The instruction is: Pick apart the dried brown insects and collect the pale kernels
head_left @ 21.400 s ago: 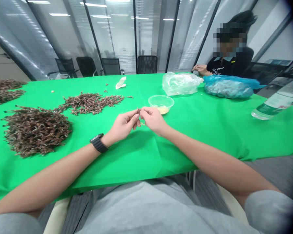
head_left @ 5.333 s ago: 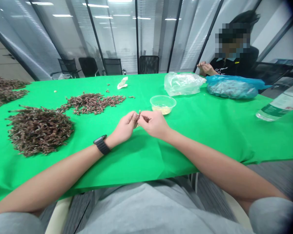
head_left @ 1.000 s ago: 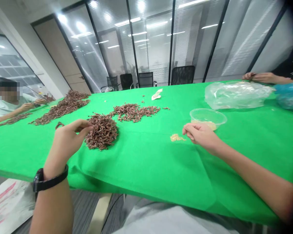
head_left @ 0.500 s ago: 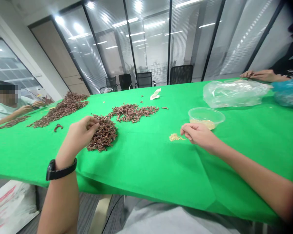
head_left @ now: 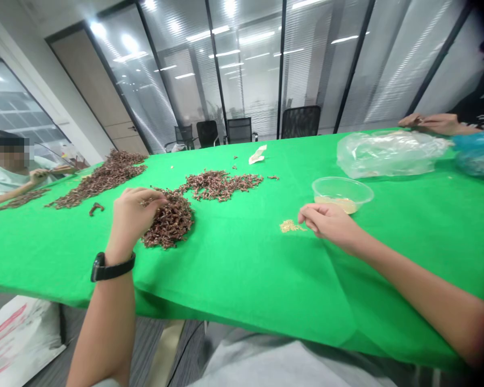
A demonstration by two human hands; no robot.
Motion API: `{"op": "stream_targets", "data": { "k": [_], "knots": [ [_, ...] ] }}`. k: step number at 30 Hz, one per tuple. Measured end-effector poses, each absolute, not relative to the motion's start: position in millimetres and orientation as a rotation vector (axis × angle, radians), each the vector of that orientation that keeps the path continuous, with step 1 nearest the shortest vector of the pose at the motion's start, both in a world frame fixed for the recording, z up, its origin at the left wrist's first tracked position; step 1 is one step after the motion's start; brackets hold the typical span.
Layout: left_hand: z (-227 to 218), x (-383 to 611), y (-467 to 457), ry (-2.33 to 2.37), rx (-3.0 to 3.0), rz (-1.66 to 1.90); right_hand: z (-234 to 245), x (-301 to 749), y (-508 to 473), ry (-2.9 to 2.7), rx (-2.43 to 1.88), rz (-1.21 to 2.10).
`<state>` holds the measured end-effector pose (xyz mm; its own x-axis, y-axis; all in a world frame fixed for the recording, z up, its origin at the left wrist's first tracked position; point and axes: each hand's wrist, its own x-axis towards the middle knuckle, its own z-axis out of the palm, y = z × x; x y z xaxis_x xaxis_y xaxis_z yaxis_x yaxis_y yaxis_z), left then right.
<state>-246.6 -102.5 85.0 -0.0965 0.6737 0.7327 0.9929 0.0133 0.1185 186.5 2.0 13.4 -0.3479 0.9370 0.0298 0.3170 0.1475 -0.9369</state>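
Note:
My left hand [head_left: 139, 212], with a black band on the wrist, reaches over the left side of a mound of dark brown, knobbly dried pieces [head_left: 173, 220]. Its fingers are bent and pressed together at the mound's upper edge; whatever lies between them is hidden. On the right, my right hand [head_left: 325, 220] rests low over the green cloth with fingers curled closed; I cannot see what they hold. Just left of its fingertips is a small heap of pale yellow bits [head_left: 291, 226]. Behind that hand stands a clear plastic bowl [head_left: 361, 194] with similar yellowish contents.
Looser brown pieces [head_left: 221, 185] spread behind the mound, with a larger heap [head_left: 105, 177] at far left near a seated person [head_left: 8, 172]. A clear plastic bag [head_left: 391, 154] and a blue bag [head_left: 478, 156] lie at right, near another person's hands [head_left: 435, 123]. Crumpled paper [head_left: 258, 155] lies farther back.
My left hand has shifted slightly right and up over the mound, its wrist raised and fingers bent further over the pieces. My right hand has stayed in place.

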Motion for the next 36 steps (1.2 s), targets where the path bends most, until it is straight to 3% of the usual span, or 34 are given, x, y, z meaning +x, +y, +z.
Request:
{"op": "stream_targets", "data": {
  "k": [36],
  "knots": [
    [71.3,-249.0,-96.6,-2.029,-1.446,-0.971,12.3,186.7,2.6,-1.807,-1.224,1.186]
  ]
}}
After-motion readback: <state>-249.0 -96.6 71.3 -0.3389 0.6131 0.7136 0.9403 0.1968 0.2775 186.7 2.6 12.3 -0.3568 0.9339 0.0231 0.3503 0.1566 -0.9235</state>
